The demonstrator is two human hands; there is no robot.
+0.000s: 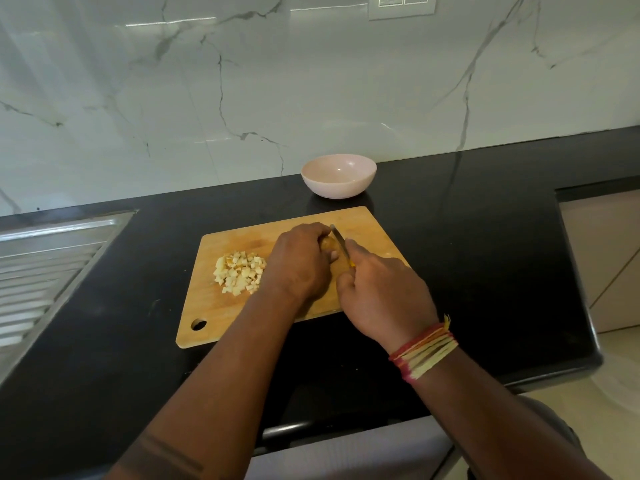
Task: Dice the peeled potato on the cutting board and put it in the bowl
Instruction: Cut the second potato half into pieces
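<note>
Potato: 1 uncut remainder sits near the centre of the wooden cutting board, mostly hidden beneath the left hand. Only a small tan portion shows between the fingers and the blade.

Left hand: fingers curled over the potato, pressing it to the board. Grip clamped on the potato.

Right hand: fingers wrapped around the handle of the knife, of which a small yellow patch shows. Grip clamped on the handle. The blade points toward 12 o'clock and is set against the right side of the potato. A band of red and yellow threads circles the right wrist.

Diced potato pieces: 1 loose heap lies on the board at 9 o'clock from the left hand, just beside it.

Bowl: pale pink, upright, standing on the black counter at 12 o'clock from the board, near its far edge but apart from it. No pieces show inside it.

Steel sink drainer: set into the counter at 9 o'clock, well apart from the board.
</note>
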